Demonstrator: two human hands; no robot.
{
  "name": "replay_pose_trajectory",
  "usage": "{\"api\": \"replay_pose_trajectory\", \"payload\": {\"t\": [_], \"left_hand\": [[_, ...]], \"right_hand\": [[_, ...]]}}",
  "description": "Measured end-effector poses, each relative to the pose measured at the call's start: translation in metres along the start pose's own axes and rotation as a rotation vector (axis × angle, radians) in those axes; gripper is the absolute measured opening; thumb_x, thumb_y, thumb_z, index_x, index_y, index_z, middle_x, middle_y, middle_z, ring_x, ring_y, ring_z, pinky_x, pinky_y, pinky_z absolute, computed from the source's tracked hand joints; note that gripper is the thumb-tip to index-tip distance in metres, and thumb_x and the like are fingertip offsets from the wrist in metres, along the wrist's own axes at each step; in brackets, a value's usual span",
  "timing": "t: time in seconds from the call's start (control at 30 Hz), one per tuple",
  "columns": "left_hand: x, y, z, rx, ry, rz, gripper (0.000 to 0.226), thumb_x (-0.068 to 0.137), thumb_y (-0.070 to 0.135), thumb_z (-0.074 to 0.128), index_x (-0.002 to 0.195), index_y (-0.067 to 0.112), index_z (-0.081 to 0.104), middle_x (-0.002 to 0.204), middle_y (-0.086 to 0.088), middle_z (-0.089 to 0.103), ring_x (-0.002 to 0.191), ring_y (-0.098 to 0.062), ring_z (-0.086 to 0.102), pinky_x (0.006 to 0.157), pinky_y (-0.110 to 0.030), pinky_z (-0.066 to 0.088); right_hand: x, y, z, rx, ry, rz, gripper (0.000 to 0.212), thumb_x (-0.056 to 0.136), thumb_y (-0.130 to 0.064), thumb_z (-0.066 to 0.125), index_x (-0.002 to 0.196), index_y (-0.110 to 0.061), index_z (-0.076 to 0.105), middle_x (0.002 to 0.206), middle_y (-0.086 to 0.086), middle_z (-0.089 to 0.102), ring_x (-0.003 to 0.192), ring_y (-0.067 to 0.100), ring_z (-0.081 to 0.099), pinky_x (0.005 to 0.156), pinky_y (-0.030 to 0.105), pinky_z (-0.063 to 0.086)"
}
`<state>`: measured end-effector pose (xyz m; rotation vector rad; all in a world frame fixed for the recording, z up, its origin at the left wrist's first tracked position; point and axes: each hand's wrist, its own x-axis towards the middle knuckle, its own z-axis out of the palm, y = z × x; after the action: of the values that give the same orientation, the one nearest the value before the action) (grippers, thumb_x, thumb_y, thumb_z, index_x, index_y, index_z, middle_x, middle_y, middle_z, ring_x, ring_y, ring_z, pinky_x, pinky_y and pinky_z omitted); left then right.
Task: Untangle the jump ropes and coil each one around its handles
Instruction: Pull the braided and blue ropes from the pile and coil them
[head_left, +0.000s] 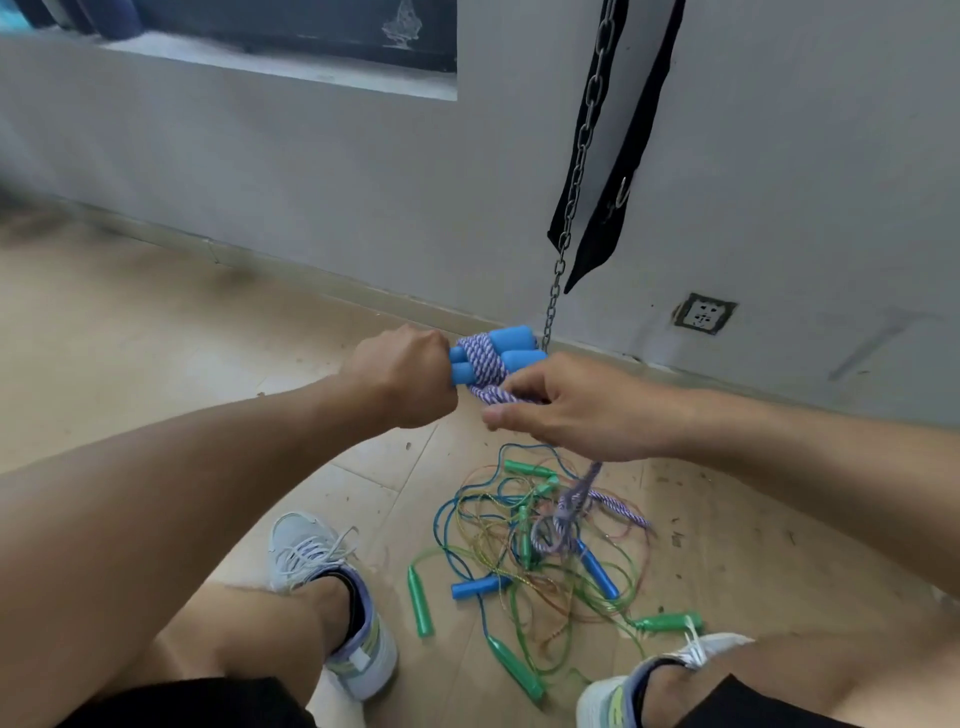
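My left hand (402, 376) grips one end of a pair of blue foam handles (511, 348) held side by side. A purple-and-white braided rope (484, 359) is wound several turns around their middle. My right hand (576, 405) pinches the same rope just below the handles, and the loose length hangs down to the floor (563, 512). On the floor between my feet lies a tangle of thin green, blue and pink ropes (530, 561) with green handles (420, 603) and blue handles (475, 587).
A metal chain (571, 197) and a black strap (618, 171) hang against the grey wall just behind the handles. A wall socket (704, 313) sits low at the right. My two shoes (332, 597) flank the tangle on the tiled floor.
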<state>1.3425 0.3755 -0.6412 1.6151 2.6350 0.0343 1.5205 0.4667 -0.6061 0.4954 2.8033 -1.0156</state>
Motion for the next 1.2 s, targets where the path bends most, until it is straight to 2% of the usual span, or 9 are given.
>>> {"api": "replay_pose_trajectory", "payload": {"t": [0.27, 0.47, 0.6, 0.73, 0.87, 0.93, 1.0, 1.1, 1.2], "left_hand": [[-0.011, 0.014, -0.007, 0.085, -0.032, 0.227, 0.013, 0.08, 0.024, 0.057, 0.092, 0.022, 0.061, 0.07, 0.002, 0.047, 0.065, -0.028, 0.049, 0.058, -0.028, 0.035], [-0.023, 0.035, -0.02, 0.157, -0.052, 0.419, 0.027, 0.08, 0.025, 0.056, 0.065, 0.02, 0.033, 0.061, 0.001, 0.036, 0.052, -0.022, 0.033, 0.059, -0.029, 0.032], [-0.024, 0.037, -0.023, 0.137, 0.007, 0.514, 0.012, 0.077, 0.029, 0.056, 0.078, 0.022, 0.046, 0.071, -0.001, 0.052, 0.062, -0.03, 0.04, 0.058, -0.029, 0.031], [-0.021, 0.034, -0.025, 0.083, 0.092, 0.546, 0.016, 0.071, 0.031, 0.056, 0.085, 0.024, 0.052, 0.059, 0.001, 0.04, 0.061, -0.03, 0.044, 0.055, -0.029, 0.031], [-0.02, 0.031, -0.032, -0.056, 0.154, 0.475, 0.013, 0.07, 0.027, 0.057, 0.082, 0.022, 0.055, 0.057, 0.004, 0.042, 0.059, -0.03, 0.045, 0.055, -0.028, 0.033], [-0.019, 0.03, -0.032, -0.16, 0.141, 0.345, 0.01, 0.074, 0.025, 0.057, 0.073, 0.022, 0.048, 0.058, 0.004, 0.044, 0.061, -0.03, 0.045, 0.056, -0.028, 0.033], [-0.015, 0.028, -0.031, -0.197, 0.126, 0.206, 0.012, 0.078, 0.026, 0.056, 0.072, 0.021, 0.047, 0.063, 0.002, 0.049, 0.063, -0.031, 0.047, 0.057, -0.028, 0.033], [-0.004, 0.016, -0.025, -0.178, 0.102, 0.036, 0.01, 0.081, 0.026, 0.056, 0.075, 0.019, 0.051, 0.068, 0.0, 0.052, 0.067, -0.032, 0.051, 0.061, -0.028, 0.037], [0.0, -0.003, -0.012, -0.107, 0.045, -0.051, 0.008, 0.081, 0.025, 0.058, 0.077, 0.021, 0.052, 0.069, -0.001, 0.053, 0.067, -0.031, 0.053, 0.063, -0.029, 0.041]], "right_hand": [[-0.001, 0.015, -0.028, 0.056, 0.304, -0.042, 0.034, 0.09, -0.05, 0.068, 0.075, -0.02, 0.068, 0.059, -0.006, 0.052, 0.052, 0.004, 0.041, 0.052, 0.025, 0.032], [0.0, 0.016, -0.034, 0.175, 0.191, -0.093, 0.027, 0.094, -0.035, 0.067, 0.071, -0.022, 0.063, 0.055, -0.008, 0.046, 0.049, 0.003, 0.036, 0.048, 0.017, 0.031], [-0.001, 0.03, -0.034, 0.339, 0.078, 0.029, 0.029, 0.097, -0.035, 0.061, 0.079, -0.013, 0.062, 0.052, -0.013, 0.038, 0.047, 0.003, 0.03, 0.045, 0.016, 0.027], [-0.002, 0.042, -0.032, 0.462, -0.007, 0.079, 0.036, 0.101, -0.036, 0.054, 0.091, -0.003, 0.065, 0.068, 0.001, 0.053, 0.054, 0.007, 0.041, 0.049, 0.017, 0.034], [-0.003, 0.045, -0.029, 0.676, 0.026, 0.149, 0.019, 0.104, -0.005, 0.048, 0.09, -0.005, 0.062, 0.064, -0.008, 0.068, 0.052, 0.0, 0.059, 0.048, 0.013, 0.046], [-0.004, 0.047, -0.024, 0.675, 0.069, 0.167, 0.031, 0.1, 0.013, 0.042, 0.081, -0.008, 0.055, 0.059, -0.002, 0.06, 0.05, 0.005, 0.055, 0.047, 0.016, 0.043], [-0.004, 0.046, -0.014, 0.538, 0.057, 0.144, 0.025, 0.104, -0.001, 0.044, 0.084, -0.013, 0.054, 0.066, 0.002, 0.046, 0.054, 0.009, 0.039, 0.051, 0.024, 0.034], [0.001, 0.04, 0.003, 0.461, -0.078, 0.218, 0.028, 0.105, -0.04, 0.049, 0.121, -0.025, 0.067, 0.068, -0.003, 0.044, 0.056, 0.01, 0.034, 0.052, 0.025, 0.03], [0.001, 0.024, 0.013, 0.36, -0.159, 0.157, 0.043, 0.103, -0.039, 0.053, 0.123, -0.004, 0.066, 0.058, -0.011, 0.048, 0.052, 0.007, 0.038, 0.051, 0.023, 0.031]]}}
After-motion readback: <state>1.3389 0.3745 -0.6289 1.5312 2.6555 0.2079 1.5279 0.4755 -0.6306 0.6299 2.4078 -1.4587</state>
